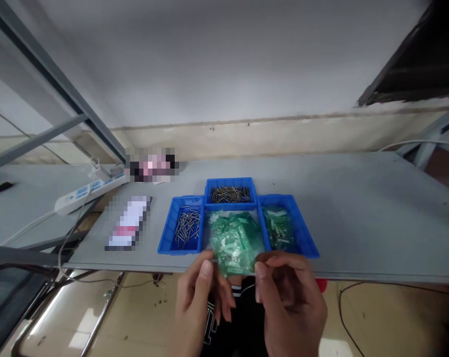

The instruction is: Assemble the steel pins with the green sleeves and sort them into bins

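Observation:
A pile of small green plastic bags (235, 235) lies at the table's front edge, between the blue trays. My left hand (200, 290) is closed at its left front corner, thumb against forefinger, with the lower fingers hanging loosely. At the right front corner my right hand (291, 297) is closed too, thumb and forefinger pinched and the other fingers curled. Both pinches appear to grip the sides of a thin green plastic bag in front of the pile; its outline blends with the bags behind.
Silver screws or nails fill part of the left blue tray (165, 238). Brass-coloured ones lie in the back tray (229, 181). Filled green bags sit in the right tray (306, 235). A blurred-out phone-like object (130, 220) and a power strip (90, 191) are at left.

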`<state>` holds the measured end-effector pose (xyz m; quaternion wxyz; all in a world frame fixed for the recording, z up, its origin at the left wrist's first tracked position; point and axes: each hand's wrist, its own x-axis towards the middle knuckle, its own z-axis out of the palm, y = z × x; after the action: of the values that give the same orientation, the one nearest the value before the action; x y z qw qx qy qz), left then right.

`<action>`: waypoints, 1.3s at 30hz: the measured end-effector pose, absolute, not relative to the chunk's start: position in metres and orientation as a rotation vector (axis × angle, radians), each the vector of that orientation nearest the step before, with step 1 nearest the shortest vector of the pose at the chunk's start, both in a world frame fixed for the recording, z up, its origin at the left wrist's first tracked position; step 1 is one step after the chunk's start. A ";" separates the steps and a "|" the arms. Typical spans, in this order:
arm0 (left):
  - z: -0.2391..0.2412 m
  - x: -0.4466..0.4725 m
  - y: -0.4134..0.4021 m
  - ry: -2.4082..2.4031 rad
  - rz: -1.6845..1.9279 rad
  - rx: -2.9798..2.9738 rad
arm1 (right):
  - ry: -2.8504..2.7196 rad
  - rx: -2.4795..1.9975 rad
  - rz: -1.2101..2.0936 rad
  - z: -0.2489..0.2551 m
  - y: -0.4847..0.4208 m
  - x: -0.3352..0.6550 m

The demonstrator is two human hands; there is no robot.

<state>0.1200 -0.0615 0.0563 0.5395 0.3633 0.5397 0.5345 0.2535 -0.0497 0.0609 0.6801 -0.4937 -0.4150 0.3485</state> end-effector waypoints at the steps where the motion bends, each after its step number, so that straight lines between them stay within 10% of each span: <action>1: 0.055 0.126 -0.058 1.303 1.318 0.839 | -0.925 -1.117 0.827 0.062 -0.049 0.254; 12: 0.056 0.146 -0.025 1.551 1.436 1.183 | -0.869 -1.177 1.344 0.064 -0.032 0.272; 39: 0.042 0.109 -0.032 1.349 1.459 1.206 | -1.050 -1.299 1.109 0.037 -0.025 0.257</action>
<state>0.1094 -0.0317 0.0417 0.3972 0.4760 0.5328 0.5760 0.2573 -0.0250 0.0372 0.5383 -0.5460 -0.4413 0.4663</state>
